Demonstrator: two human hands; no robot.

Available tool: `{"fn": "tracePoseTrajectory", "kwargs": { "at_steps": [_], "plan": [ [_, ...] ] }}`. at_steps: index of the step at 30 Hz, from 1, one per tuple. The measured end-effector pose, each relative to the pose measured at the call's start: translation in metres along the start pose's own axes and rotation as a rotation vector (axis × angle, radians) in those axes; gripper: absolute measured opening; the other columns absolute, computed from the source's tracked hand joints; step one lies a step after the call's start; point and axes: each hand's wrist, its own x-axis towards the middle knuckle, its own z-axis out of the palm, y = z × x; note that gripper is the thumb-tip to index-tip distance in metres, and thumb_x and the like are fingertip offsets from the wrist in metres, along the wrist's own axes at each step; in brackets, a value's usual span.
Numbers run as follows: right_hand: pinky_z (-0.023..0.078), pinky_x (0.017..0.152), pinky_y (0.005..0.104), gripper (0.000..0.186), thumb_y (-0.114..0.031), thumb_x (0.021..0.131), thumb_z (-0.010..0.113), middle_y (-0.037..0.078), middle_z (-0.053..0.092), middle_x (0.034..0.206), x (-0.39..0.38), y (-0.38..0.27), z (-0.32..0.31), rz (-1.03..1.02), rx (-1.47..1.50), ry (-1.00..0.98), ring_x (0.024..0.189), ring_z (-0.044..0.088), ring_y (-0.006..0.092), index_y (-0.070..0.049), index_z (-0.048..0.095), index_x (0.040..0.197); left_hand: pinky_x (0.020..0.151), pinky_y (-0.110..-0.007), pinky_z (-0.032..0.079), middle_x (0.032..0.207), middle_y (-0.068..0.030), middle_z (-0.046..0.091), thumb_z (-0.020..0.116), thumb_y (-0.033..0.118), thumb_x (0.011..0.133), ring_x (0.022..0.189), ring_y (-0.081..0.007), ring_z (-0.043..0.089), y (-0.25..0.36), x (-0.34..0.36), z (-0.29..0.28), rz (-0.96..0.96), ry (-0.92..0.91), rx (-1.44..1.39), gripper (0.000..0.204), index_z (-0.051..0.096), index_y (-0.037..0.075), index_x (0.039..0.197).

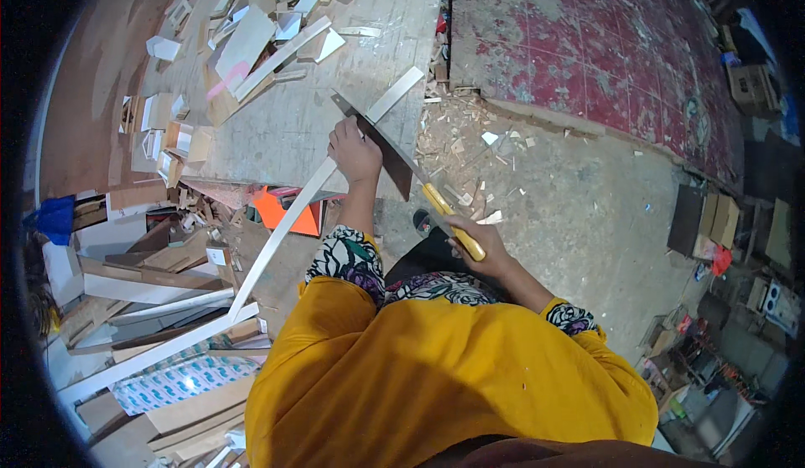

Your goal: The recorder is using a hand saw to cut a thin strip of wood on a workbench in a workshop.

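A long, narrow white strip of wood (289,221) lies slantwise over the edge of the pale worktable (277,145), its far end resting on the tabletop. My left hand (355,151) is closed over the strip near the table's edge. My right hand (482,243) grips the yellow handle (453,221) of a handsaw. The dark saw blade (390,151) crosses the strip just beyond my left fingers, its tip pointing to the far left. Whether the teeth have cut into the wood cannot be seen.
Wood offcuts (247,40) are heaped on the table's far left. Boards and strips (151,283) pile up at the lower left, near an orange box (289,212). A worn red surface (587,49) spans the far right. Chips and sawdust (470,145) litter the grey floor (587,208).
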Motion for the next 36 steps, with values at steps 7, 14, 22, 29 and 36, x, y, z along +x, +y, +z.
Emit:
{"fn": "tracePoseTrajectory", "kwargs": {
  "at_steps": [7, 14, 22, 29, 36],
  "plan": [
    [0.050, 0.056, 0.0338, 0.036, -0.008, 0.078, 0.065, 0.014, 0.065, 0.087, 0.015, 0.008, -0.014, -0.128, 0.057, 0.020, 0.064, 0.063, 0.0308, -0.012, 0.056, 0.112, 0.086, -0.043, 0.035, 0.108, -0.0083, 0.053, 0.062, 0.006, 0.064, 0.104, -0.0279, 0.046, -0.003, -0.001, -0.002, -0.070, -0.008, 0.006, 0.045, 0.053, 0.006, 0.108],
    [0.047, 0.052, 0.0329, 0.037, 0.001, 0.075, 0.064, 0.014, 0.061, 0.072, 0.019, 0.011, -0.018, -0.130, 0.133, -0.098, 0.058, 0.062, 0.0290, -0.008, 0.055, 0.110, 0.085, -0.042, 0.035, 0.107, -0.0086, 0.053, 0.061, 0.004, 0.063, 0.103, -0.0273, 0.047, -0.006, 0.002, 0.001, -0.034, -0.006, -0.023, 0.044, 0.053, 0.006, 0.107],
    [0.049, 0.052, 0.0348, 0.040, -0.001, 0.075, 0.064, 0.017, 0.061, 0.073, 0.039, 0.031, -0.027, -0.151, 0.096, -0.147, 0.061, 0.062, 0.0326, -0.012, 0.055, 0.112, 0.084, -0.041, 0.036, 0.108, -0.0085, 0.054, 0.060, 0.004, 0.066, 0.104, -0.0268, 0.047, -0.006, 0.014, 0.005, -0.089, 0.027, 0.045, 0.041, 0.054, 0.006, 0.107],
    [0.052, 0.063, 0.0325, 0.036, 0.000, 0.076, 0.063, 0.017, 0.064, 0.096, 0.050, 0.038, -0.042, -0.215, 0.170, -0.129, 0.075, 0.065, 0.0321, -0.011, 0.057, 0.109, 0.083, -0.042, 0.037, 0.107, -0.0082, 0.055, 0.061, 0.004, 0.064, 0.103, -0.0265, 0.048, -0.007, 0.010, 0.006, -0.102, 0.067, 0.063, 0.041, 0.055, 0.006, 0.105],
    [0.051, 0.070, 0.0352, 0.036, -0.002, 0.078, 0.059, 0.018, 0.062, 0.103, 0.139, 0.028, -0.013, -0.254, 0.241, -0.084, 0.083, 0.062, 0.0373, -0.009, 0.054, 0.113, 0.082, -0.042, 0.037, 0.104, -0.0082, 0.055, 0.061, 0.004, 0.062, 0.102, -0.0266, 0.048, -0.007, 0.016, 0.014, -0.082, 0.094, 0.015, 0.040, 0.056, 0.006, 0.102]
  ]
}}
